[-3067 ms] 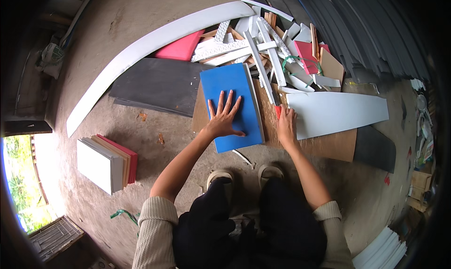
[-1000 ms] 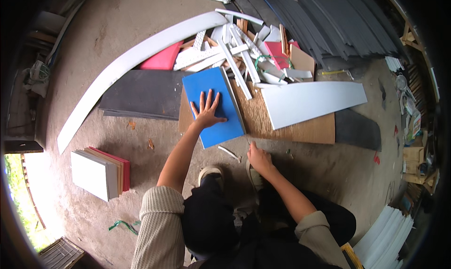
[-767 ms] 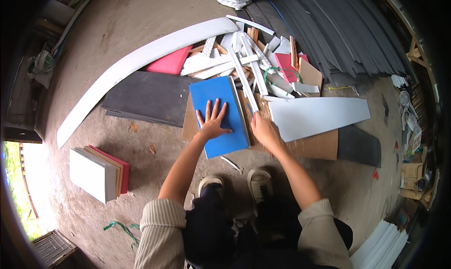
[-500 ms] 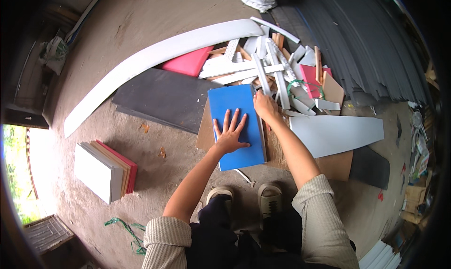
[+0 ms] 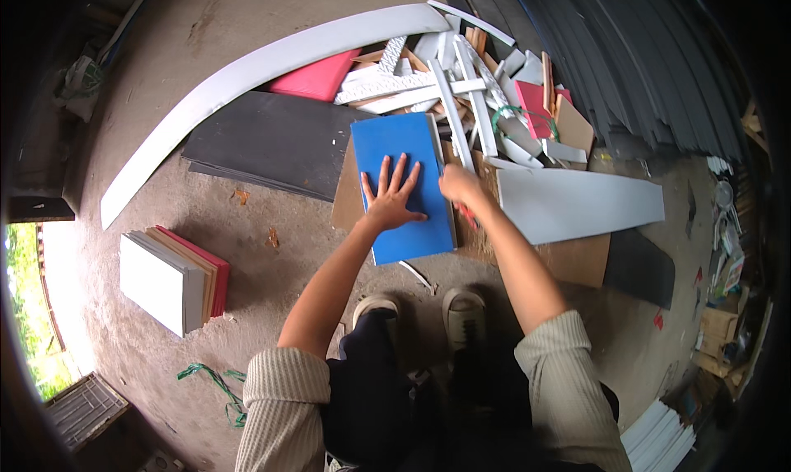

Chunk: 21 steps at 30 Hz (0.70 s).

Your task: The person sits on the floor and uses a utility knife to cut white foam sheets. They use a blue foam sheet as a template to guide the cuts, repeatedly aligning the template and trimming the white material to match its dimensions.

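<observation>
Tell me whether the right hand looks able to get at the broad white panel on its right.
Likely yes: the white panel lies close beside the right hand, with nothing visible blocking the way, though that hand appears to hold a red tool.

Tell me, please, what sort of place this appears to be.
It looks like a small workshop or materials store, judging by the loose heap of white, pink and tan offcuts, the long dark sheets to its right, and the neat stack of boards at left.

Plainly a workshop: bare concrete floor (image 5: 284,278), heap of white and pink offcuts (image 5: 446,101), long dark sheets (image 5: 634,68), perhaps foam, stacked at upper right.
</observation>
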Available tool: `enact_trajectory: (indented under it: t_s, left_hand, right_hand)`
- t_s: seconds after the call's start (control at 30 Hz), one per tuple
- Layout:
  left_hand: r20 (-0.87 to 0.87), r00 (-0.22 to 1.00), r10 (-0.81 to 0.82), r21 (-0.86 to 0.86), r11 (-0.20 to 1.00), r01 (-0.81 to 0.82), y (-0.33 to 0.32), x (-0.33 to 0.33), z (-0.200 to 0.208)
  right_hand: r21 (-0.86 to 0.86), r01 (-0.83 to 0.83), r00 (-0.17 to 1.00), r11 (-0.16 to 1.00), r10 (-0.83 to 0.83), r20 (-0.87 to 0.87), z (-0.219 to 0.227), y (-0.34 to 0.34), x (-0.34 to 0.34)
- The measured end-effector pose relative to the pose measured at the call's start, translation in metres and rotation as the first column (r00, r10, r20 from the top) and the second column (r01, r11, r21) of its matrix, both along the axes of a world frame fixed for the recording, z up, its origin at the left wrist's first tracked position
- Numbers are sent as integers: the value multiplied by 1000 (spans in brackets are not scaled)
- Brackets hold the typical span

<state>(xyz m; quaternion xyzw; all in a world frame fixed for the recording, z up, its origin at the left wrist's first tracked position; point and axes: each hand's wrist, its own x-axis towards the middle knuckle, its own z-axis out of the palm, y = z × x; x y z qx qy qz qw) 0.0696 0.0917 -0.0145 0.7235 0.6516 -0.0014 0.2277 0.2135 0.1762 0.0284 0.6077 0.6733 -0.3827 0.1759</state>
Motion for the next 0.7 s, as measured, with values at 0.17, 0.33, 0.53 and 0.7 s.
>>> enact_trajectory:
  t_s: [0.17,0.33,0.53,0.7]
  left_hand:
    - [-9,1000,-15,-41,999,14,7,9,5]
    - [3,1000,0,-64,998,0,6,10,3]
    - [-5,1000,0,15,1000,0,4,0,-3]
    - [31,999,-14,70,997,12,5,9,-2]
  right_hand:
    - [262,65,997,963,-50,-64,3,-139,63]
    - [185,89,996,979,-92,10,15,-190,77]
    - [311,27,998,950,-5,-70,45,-142,72]
    - [556,56,996,829,-7,-90,23,-14,28]
